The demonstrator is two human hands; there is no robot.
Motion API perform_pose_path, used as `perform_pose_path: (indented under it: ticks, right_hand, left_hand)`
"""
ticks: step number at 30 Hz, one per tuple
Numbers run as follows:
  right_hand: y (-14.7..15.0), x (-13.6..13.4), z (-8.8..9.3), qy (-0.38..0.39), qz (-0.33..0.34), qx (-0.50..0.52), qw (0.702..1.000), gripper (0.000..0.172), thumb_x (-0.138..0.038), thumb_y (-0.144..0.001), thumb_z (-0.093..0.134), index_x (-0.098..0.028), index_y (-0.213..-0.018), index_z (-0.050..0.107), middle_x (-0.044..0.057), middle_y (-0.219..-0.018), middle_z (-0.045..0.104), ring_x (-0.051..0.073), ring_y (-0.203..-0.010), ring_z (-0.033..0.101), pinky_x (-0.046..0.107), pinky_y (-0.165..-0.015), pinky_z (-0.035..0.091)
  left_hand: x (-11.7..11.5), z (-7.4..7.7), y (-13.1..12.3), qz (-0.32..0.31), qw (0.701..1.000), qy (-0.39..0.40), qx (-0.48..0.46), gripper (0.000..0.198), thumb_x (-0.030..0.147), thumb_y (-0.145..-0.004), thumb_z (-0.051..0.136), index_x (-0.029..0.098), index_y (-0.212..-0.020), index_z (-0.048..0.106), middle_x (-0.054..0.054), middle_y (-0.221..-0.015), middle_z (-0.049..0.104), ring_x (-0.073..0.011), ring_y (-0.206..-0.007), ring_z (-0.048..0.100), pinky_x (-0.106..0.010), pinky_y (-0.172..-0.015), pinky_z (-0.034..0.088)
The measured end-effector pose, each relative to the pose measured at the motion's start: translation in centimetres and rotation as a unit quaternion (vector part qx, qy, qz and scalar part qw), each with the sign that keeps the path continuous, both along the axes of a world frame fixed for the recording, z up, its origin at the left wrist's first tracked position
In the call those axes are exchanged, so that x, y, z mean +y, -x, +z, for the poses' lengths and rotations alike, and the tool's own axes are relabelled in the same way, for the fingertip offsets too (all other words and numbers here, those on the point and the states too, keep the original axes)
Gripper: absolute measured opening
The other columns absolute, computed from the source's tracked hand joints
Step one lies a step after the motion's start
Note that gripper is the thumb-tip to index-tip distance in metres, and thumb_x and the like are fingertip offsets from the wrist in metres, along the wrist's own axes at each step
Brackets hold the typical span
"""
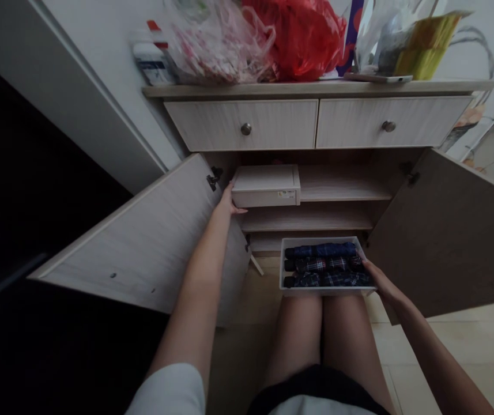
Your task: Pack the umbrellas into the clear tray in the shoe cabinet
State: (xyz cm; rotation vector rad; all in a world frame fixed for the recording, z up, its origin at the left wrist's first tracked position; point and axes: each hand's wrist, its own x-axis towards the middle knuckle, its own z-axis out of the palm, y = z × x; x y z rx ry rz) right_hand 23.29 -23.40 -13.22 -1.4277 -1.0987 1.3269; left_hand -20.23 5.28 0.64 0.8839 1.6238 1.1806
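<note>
My left hand (229,202) rests flat against the left end of the pale rectangular plastic box (266,185) on the cabinet's upper shelf. My right hand (379,278) grips the right edge of the white open tray (283,265) of rolled dark plaid cloths (322,264), resting on my knees.

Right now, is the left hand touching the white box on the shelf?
Touching: the head view shows the left hand pressed against the white box at its left end.

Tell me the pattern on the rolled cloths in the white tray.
Dark blue plaid, seen in the head view: three rolled cloths in the white tray.
</note>
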Motion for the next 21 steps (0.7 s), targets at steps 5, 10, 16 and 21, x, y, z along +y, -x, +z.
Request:
perform_pose_path:
  ticks: [5,10,16,21]
  right_hand:
    - [0.2,0.1,0.5,0.004,-0.007,0.008,1.0,0.08,-0.083,-0.074,0.054,-0.028,-0.13,0.063,0.005,-0.131,0.064,0.032,-0.132,0.05,0.05,-0.114,0.035]
    - [0.1,0.1,0.6,0.033,-0.011,0.037,0.999,0.074,-0.079,-0.073,0.058,-0.028,-0.126,0.064,0.004,-0.124,0.068,0.033,-0.121,0.059,0.05,-0.109,0.042]
    - [-0.2,0.5,-0.3,0.022,-0.043,0.038,0.998,0.056,-0.068,-0.077,0.058,-0.03,-0.115,0.068,0.004,-0.112,0.073,0.031,-0.107,0.067,0.047,-0.095,0.053]
    - [-0.2,0.9,-0.1,0.059,-0.119,0.126,0.983,0.042,-0.053,-0.066,0.072,-0.023,-0.095,0.07,0.005,-0.09,0.076,0.027,-0.084,0.071,0.035,-0.072,0.057]
  left_hand:
    - [-1.0,1.0,-1.0,0.03,0.985,0.048,-0.164,0.071,0.064,-0.087,0.049,0.02,-0.142,0.043,-0.02,-0.133,0.054,-0.0332,-0.119,0.056,-0.056,-0.097,0.049]
    - [-3.4,1.4,-0.9,0.053,0.986,0.003,-0.161,0.063,0.056,-0.09,0.05,0.024,-0.144,0.04,-0.016,-0.14,0.05,-0.0332,-0.126,0.052,-0.056,-0.1,0.049]
    - [-8.4,1.7,2.4,0.037,0.986,-0.026,-0.161,0.064,0.06,-0.09,0.047,0.026,-0.144,0.04,-0.015,-0.133,0.056,-0.034,-0.123,0.055,-0.056,-0.098,0.05]
    - [-12.0,1.5,4.7,0.05,0.984,0.009,-0.17,0.058,0.056,-0.088,0.054,0.027,-0.138,0.048,-0.014,-0.127,0.06,-0.0327,-0.118,0.059,-0.056,-0.098,0.051]
